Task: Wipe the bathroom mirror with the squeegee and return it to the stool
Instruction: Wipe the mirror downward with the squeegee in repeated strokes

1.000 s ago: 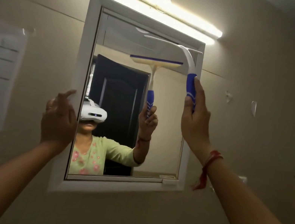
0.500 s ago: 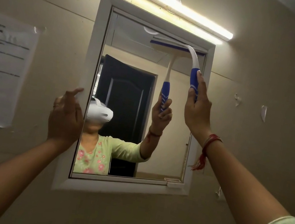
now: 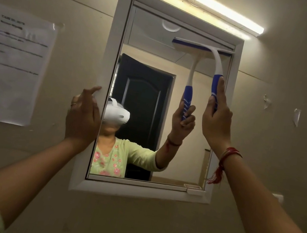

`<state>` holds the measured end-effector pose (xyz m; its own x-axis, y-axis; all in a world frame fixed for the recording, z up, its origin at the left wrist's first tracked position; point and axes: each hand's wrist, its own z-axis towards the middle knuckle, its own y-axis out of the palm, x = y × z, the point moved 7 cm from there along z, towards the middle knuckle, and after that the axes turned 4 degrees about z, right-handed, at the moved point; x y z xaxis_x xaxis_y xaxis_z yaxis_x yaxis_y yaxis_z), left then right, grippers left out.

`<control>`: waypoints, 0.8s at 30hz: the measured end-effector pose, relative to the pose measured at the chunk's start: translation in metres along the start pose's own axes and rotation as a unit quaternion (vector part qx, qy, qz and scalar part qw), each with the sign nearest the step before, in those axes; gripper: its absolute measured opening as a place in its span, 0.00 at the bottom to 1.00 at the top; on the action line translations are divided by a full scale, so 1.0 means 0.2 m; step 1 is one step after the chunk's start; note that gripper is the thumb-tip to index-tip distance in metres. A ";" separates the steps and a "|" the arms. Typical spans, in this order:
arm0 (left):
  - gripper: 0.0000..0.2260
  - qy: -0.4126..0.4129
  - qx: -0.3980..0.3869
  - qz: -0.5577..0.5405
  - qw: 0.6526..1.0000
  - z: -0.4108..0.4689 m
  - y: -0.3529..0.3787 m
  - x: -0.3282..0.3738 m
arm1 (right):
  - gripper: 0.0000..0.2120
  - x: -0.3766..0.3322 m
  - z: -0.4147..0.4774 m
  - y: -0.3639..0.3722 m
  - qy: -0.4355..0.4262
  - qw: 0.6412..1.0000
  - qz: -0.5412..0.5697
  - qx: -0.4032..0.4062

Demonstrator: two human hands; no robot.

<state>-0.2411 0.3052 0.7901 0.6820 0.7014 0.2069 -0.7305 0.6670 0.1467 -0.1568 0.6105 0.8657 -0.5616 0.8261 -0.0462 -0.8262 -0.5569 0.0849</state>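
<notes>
Blue-handled squeegee (image 3: 217,66) in right hand (image 3: 216,119) at mirror (image 3: 151,99) top; left hand (image 3: 83,116) loose.

Glossy plastic squeegee (image 3: 218,66) (mirror (image 3: 155,40) reflective glass)

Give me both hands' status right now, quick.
Left hand: holding nothing, fingers loosely open, resting against the mirror frame.
Right hand: closed on the squeegee handle, blade on the glass near the mirror's top.
</notes>
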 end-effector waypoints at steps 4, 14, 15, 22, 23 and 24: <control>0.13 0.001 -0.002 -0.001 1.000 0.00 0.01 -0.01 | 0.24 0.01 -0.03 -0.01 0.004 1.000 -0.007 -0.001; 0.13 0.000 -0.005 0.001 1.000 -0.01 0.01 -0.01 | 0.26 0.00 -0.22 -0.03 0.026 1.000 -0.001 -0.012; 0.13 0.000 -0.006 0.000 1.000 -0.01 0.01 -0.01 | 0.26 0.00 -0.25 -0.04 0.026 1.000 0.000 -0.013; 0.13 -0.004 -0.006 -0.003 1.000 0.00 0.01 -0.01 | 0.24 0.00 -0.45 -0.04 0.036 0.999 0.001 -0.019; 0.13 -0.004 -0.006 -0.002 1.000 -0.01 0.01 -0.01 | 0.25 0.01 -0.47 -0.04 0.039 0.999 0.003 -0.021; 0.13 -0.003 -0.006 -0.002 1.000 -0.01 0.01 -0.01 | 0.25 0.01 -0.50 -0.04 0.043 0.999 0.007 -0.025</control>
<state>-0.2434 0.3053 0.7887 0.6848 0.6972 0.2118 -0.7271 0.6729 0.1361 -0.1553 0.6091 0.7663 -0.5727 0.8091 -0.1318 -0.8185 -0.5733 0.0371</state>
